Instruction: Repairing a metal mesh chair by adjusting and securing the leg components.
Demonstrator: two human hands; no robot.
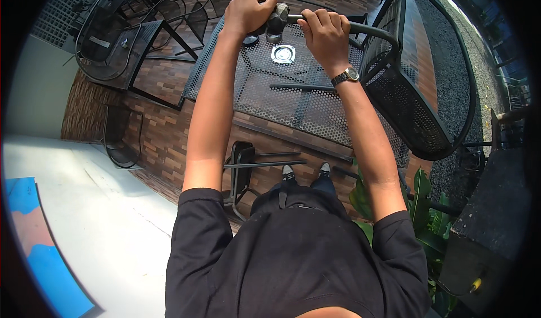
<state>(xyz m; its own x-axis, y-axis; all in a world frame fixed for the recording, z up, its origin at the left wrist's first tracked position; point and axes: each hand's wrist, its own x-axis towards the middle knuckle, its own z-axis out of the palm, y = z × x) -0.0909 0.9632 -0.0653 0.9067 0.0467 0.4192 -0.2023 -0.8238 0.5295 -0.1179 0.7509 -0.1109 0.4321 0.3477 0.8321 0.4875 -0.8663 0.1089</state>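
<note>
A black metal chair with a perforated seat and back is tipped over the right side of a perforated metal table. My right hand, a watch on its wrist, has its fingers wrapped over the chair's bent tube. Farther left, my left hand is closed around a crumpled grey cloth, pressed at the end of the visible tube; the palm side is hidden. Below the hands, a silvery ashtray rests on the table, with a small round container just beyond it.
Black chairs and a second table stand at the far left on the wood-patterned floor. Near my feet is another black chair. A white surface lies at left, leafy plants at right, and gravel beyond the tipped chair.
</note>
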